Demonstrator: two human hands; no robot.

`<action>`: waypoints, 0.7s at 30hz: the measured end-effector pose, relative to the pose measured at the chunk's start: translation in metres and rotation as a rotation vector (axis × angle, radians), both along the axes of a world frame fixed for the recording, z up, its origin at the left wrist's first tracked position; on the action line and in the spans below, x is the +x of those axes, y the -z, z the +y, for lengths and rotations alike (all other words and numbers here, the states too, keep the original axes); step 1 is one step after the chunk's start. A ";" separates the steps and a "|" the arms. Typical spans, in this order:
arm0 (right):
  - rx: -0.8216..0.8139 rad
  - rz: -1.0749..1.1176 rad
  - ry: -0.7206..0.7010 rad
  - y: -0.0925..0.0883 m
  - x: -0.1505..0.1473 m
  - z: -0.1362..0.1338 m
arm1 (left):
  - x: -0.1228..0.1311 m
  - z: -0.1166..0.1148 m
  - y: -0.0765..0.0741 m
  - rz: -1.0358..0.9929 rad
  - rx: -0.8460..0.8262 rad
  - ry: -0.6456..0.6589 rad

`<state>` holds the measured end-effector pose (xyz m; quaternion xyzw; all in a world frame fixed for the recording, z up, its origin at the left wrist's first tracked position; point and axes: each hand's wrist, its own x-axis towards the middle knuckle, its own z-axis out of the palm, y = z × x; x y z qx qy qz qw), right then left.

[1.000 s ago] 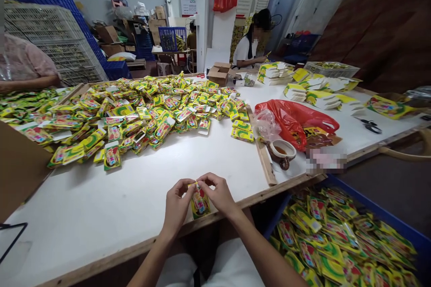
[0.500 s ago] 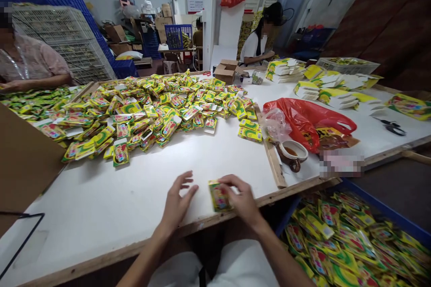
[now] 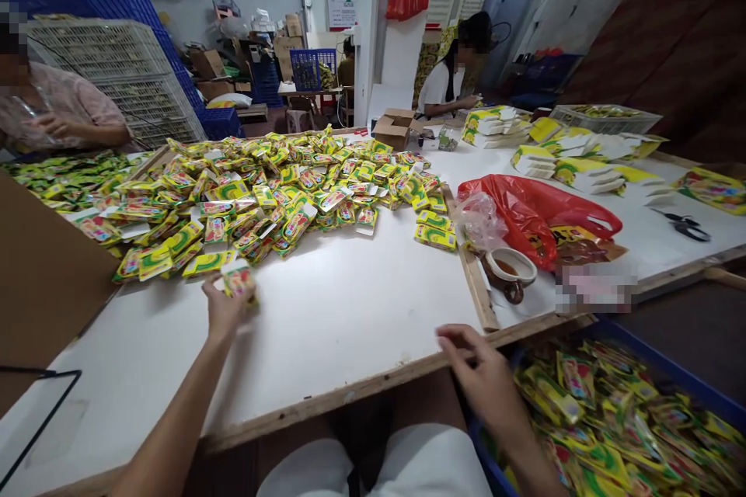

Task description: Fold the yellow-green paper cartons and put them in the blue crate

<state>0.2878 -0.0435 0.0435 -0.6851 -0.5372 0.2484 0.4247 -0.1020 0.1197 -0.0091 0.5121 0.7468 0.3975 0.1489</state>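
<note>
My left hand (image 3: pixel 224 309) reaches out to the near edge of a big pile of small yellow-green packets (image 3: pixel 273 186) on the white table (image 3: pixel 326 318), and its fingers close on one packet (image 3: pixel 238 279). My right hand (image 3: pixel 481 377) hangs at the table's front edge, beside the blue bin (image 3: pixel 693 396) full of finished packets (image 3: pixel 606 419). Its fingers are loosely apart and hold nothing.
A brown cardboard sheet (image 3: pixel 40 279) stands at the left. A wooden strip (image 3: pixel 475 279) divides the table; past it lie a red plastic bag (image 3: pixel 536 210), a cup (image 3: pixel 513 268), scissors (image 3: pixel 684 225) and stacked flat cartons (image 3: pixel 559 151). Other people sit at the far left (image 3: pixel 52 112) and at the back (image 3: pixel 448 81).
The packet held in both hands is gone from them. My right hand swung right to the bin and now holds nothing. My left hand stretched forward to the pile and took a new packet.
</note>
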 end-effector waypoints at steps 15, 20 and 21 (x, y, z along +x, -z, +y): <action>0.033 0.480 -0.469 0.033 -0.091 0.049 | 0.140 -0.129 -0.025 -0.925 -0.193 0.674; 0.072 0.378 -0.513 0.034 -0.085 0.062 | 0.135 -0.121 -0.023 -0.888 -0.212 0.737; 0.073 0.345 -0.526 0.034 -0.086 0.065 | 0.134 -0.119 -0.021 -0.857 -0.199 0.726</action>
